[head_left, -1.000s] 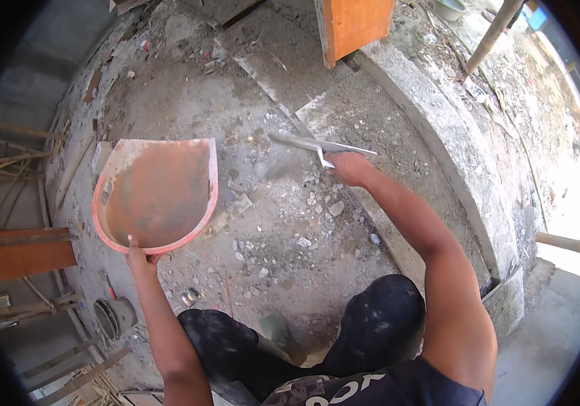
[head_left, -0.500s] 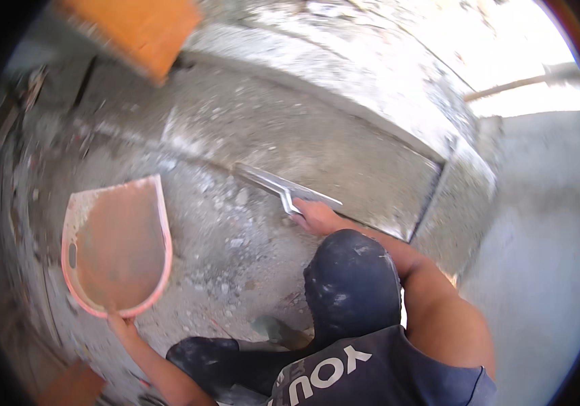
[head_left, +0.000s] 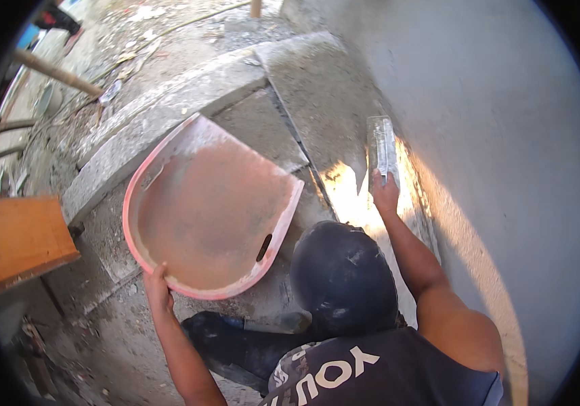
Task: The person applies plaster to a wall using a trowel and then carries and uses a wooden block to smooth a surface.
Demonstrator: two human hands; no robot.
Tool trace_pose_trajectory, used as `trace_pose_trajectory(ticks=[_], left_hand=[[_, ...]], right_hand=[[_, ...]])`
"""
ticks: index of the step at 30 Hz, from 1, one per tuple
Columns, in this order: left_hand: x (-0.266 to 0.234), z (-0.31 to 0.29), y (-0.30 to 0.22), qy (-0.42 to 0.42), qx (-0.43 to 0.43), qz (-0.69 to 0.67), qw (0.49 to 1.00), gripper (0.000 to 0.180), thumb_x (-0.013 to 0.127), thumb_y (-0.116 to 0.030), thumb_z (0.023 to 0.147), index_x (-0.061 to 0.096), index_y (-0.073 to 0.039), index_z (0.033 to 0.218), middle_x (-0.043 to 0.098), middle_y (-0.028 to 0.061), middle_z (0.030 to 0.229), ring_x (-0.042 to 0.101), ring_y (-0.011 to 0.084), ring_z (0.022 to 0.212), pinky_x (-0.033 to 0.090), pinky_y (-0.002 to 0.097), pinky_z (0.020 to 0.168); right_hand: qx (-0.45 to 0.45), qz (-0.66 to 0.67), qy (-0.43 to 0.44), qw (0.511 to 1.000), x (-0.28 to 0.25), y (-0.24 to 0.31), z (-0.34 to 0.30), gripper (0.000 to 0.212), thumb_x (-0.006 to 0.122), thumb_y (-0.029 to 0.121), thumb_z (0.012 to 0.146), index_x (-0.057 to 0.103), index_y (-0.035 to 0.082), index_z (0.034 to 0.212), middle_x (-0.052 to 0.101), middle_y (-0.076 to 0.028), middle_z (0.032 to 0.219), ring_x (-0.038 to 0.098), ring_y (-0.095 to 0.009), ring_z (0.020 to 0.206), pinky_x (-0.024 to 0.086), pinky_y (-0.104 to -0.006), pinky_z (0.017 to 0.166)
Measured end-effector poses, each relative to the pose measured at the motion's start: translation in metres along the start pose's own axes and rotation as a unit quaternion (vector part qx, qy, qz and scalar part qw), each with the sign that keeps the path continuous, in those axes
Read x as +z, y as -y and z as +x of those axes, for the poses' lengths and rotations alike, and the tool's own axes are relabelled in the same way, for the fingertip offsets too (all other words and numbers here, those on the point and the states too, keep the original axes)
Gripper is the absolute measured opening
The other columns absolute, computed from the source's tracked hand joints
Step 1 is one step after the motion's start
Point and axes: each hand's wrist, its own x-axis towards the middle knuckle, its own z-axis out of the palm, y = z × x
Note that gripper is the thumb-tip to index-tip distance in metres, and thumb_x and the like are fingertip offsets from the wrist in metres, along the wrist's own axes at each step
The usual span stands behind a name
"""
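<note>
My left hand (head_left: pixel 159 289) grips the lower left rim of a pink plastic scoop-shaped tray (head_left: pixel 215 294), its fingers curled over the edge. A thin, brownish-grey coating covers most of the tray's inside, and a slot-shaped handle hole shows on its right side. To the right, my right hand (head_left: pixel 385 195) is closed round the handle of a plastering trowel (head_left: pixel 381 145). The trowel's long metal blade points away from me, over the concrete beside the wall. My bent knee lies between the two arms.
A smooth grey wall (head_left: pixel 506 149) rises on the right, with a sunlit strip along its foot. Concrete slabs (head_left: pixel 317 88) and a raised kerb (head_left: pixel 120 166) run beyond the tray. An orange board (head_left: pixel 22 237) stands at left. Wooden poles (head_left: pixel 59 73) and a person's leg (head_left: pixel 63 21) are far left.
The view has swung right toward the wall. The tray has come up nearer and turned, still in my left hand. The trowel has moved from along the slab edge to beside the wall.
</note>
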Motion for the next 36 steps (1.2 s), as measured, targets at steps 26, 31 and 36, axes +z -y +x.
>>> trace_pose_trajectory(ticks=[26, 31, 36], left_hand=[[0.101, 0.085, -0.016, 0.074, -0.116, 0.194, 0.971, 0.049, 0.053, -0.008, 0.081, 0.046, -0.004, 0.129, 0.064, 0.0151, 0.099, 0.068, 0.0280, 0.072, 0.057, 0.0403, 0.050], [0.110, 0.063, 0.030, 0.079, -0.102, 0.145, 0.981, 0.047, 0.052, -0.006, 0.082, 0.047, -0.003, 0.128, 0.064, 0.0142, 0.098, 0.067, 0.0255, 0.066, 0.055, 0.0371, 0.044], [0.095, 0.041, 0.028, 0.046, -0.134, 0.124, 0.982, 0.041, 0.052, -0.005, 0.083, 0.048, -0.002, 0.124, 0.063, 0.0123, 0.095, 0.066, 0.0240, 0.065, 0.053, 0.0337, 0.041]], right_hand=[[0.007, -0.064, 0.153, 0.986, 0.017, 0.073, -0.016, 0.062, 0.045, 0.049, 0.098, 0.048, 0.001, 0.137, 0.066, -0.028, 0.110, 0.063, -0.042, 0.104, 0.047, -0.0500, 0.090], [0.047, -0.098, -0.014, 0.994, 0.012, -0.039, 0.062, 0.043, 0.046, 0.040, 0.100, 0.053, 0.004, 0.122, 0.069, -0.022, 0.089, 0.068, -0.041, 0.085, 0.049, -0.0558, 0.078], [-0.084, -0.179, 0.153, 0.968, 0.045, 0.064, 0.033, 0.047, 0.047, 0.045, 0.099, 0.052, 0.005, 0.123, 0.070, -0.022, 0.094, 0.066, -0.042, 0.093, 0.049, -0.0535, 0.081]])
